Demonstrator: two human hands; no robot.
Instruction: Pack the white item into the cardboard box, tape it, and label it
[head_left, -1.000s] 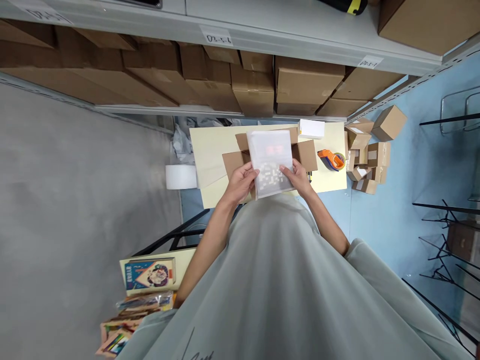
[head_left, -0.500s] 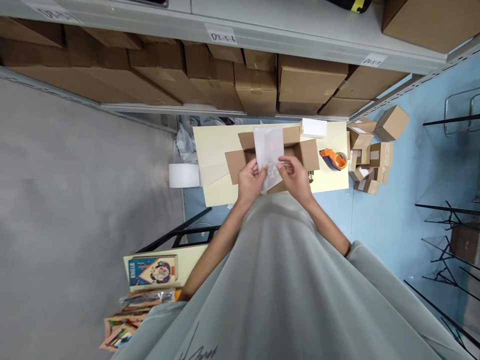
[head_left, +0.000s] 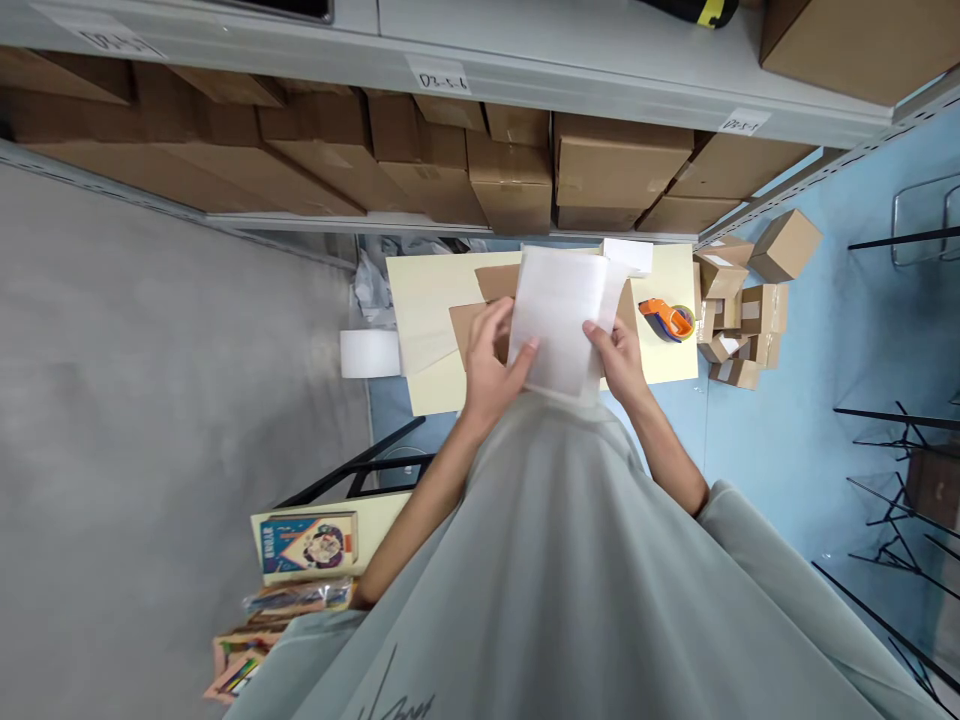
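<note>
Both my hands hold a folded, translucent white wrapping sheet point(head_left: 556, 320) above an open cardboard box point(head_left: 498, 282). My left hand point(head_left: 491, 360) grips its left side, thumb across the front and fingers curled by the edge. At the right side, my right hand point(head_left: 621, 362) pinches it with the thumb on top. A loose flap of the sheet sticks out past the main fold on the right. Whether anything is wrapped inside cannot be made out. Most of the box is hidden behind the sheet and hands; its left flaps show.
The box stands on a pale yellow table point(head_left: 424, 290). An orange tape dispenser point(head_left: 667, 320) and a white box point(head_left: 628, 256) lie to the right. A white roll point(head_left: 370, 354) is at the left. Shelves of cartons point(head_left: 622, 160) hang over the far edge; small cartons point(head_left: 761, 308) stand right.
The white sheet has opened out from a narrow strip to a wider panel, turned toward me. My right hand has moved right and down, and my left hand slightly left.
</note>
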